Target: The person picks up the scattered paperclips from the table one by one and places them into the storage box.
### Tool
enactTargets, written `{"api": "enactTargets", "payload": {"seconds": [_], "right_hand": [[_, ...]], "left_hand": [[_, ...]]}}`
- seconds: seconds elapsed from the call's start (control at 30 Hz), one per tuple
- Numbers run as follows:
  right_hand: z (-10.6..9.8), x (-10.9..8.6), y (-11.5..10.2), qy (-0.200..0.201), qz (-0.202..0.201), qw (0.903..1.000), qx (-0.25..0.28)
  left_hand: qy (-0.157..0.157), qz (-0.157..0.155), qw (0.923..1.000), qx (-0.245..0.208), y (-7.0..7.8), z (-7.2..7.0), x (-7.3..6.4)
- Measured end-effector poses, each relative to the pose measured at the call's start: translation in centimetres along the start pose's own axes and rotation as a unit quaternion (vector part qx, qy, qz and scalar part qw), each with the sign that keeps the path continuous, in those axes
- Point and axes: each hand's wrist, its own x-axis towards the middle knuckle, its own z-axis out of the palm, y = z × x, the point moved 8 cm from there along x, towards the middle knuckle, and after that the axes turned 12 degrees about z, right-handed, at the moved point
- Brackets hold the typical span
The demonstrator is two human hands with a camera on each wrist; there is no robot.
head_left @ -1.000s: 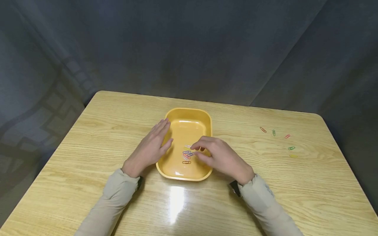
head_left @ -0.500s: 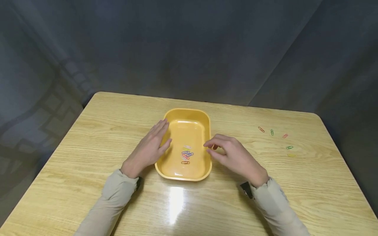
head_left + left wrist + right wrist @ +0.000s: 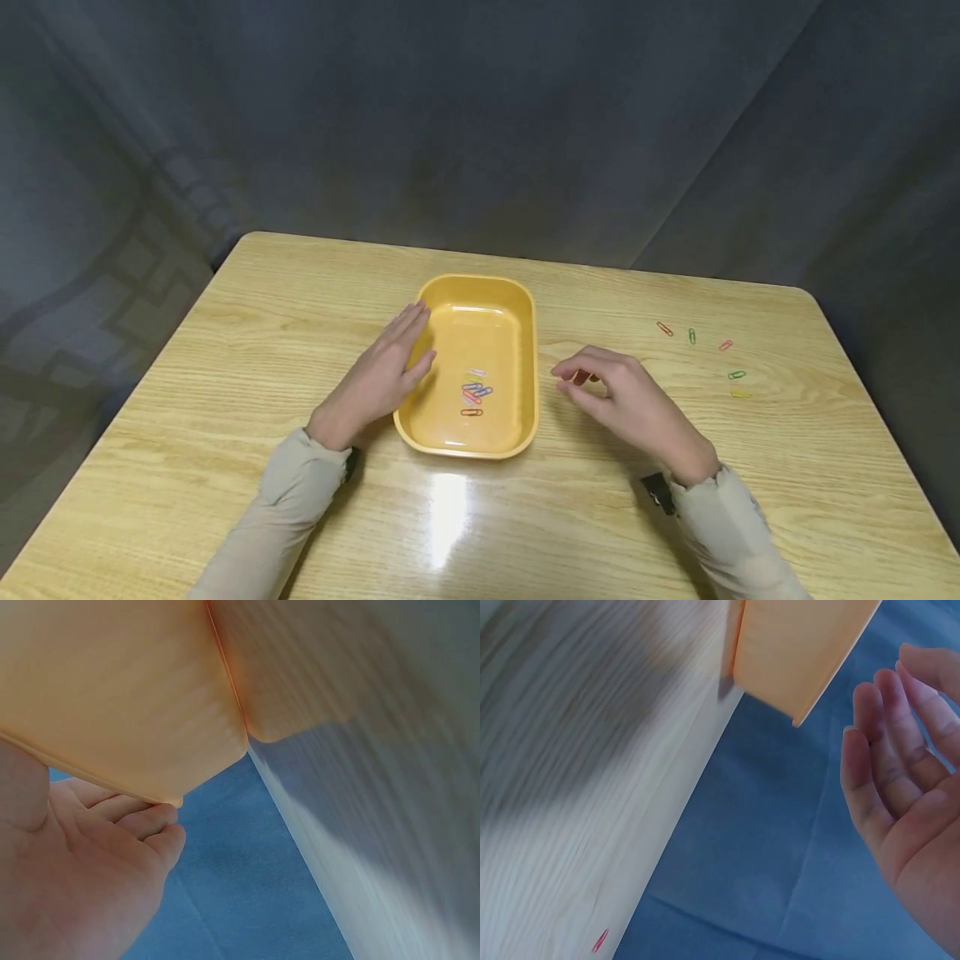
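Note:
A yellow rectangular tray (image 3: pixel 480 337) sits mid-table in the head view. My left hand (image 3: pixel 378 373) rests along its left rim, fingers extended and thumb over the inside; the left wrist view has the palm (image 3: pixel 97 870) against the tray wall (image 3: pixel 127 697). Inside lies a small cluster of coloured paper clips, among them a blue paper clip (image 3: pixel 483 392) and a red paper clip (image 3: pixel 472 412). Just right of the tray, my right hand (image 3: pixel 626 400) hovers with fingers loosely bent. The right wrist view shows nothing between its thumb and fingers (image 3: pixel 892 742).
Several paper clips lie spread on the right of the wooden table (image 3: pixel 225 367): a red paper clip (image 3: pixel 664 328), a green paper clip (image 3: pixel 692 336), a pink paper clip (image 3: pixel 726 345), another green paper clip (image 3: pixel 737 375) and a yellow paper clip (image 3: pixel 740 394). Dark curtains (image 3: pixel 450 125) hang behind.
My right hand has moved from over the clips in the tray, out across the right rim to above the table. The blue paper clip near its fingertips stays in the tray. My left hand keeps its place.

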Motion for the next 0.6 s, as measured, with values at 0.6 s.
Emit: {"api": "enactTargets", "payload": {"seconds": [0.6], "right_hand": [[-3.0, -2.4, 4.4, 0.053, 0.023, 0.998, -0.025]], "left_hand": [[-0.006, -0.012, 0.9999, -0.006, -0.1, 0.1, -0.1]]}}
